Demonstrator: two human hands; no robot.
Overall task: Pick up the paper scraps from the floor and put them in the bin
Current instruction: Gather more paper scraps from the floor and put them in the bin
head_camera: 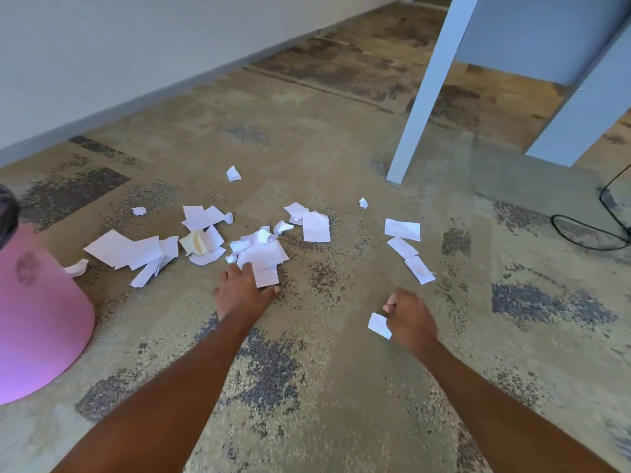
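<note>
Several white paper scraps (263, 252) lie scattered over the patterned carpet, with a bigger sheet (123, 249) at the left and three loose pieces (403, 230) at the right. My left hand (240, 291) rests at the near edge of the central pile, fingers spread and touching a scrap (267, 277). My right hand (409, 319) is closed on a small white scrap (379, 325) just above the floor. The pink bin (37, 322) stands at the left edge, its opening mostly out of view.
A white table leg (423, 93) and panel (577, 121) stand at the back right. A black cable (594, 233) loops on the floor at the right edge. A white wall (136, 52) runs along the back left.
</note>
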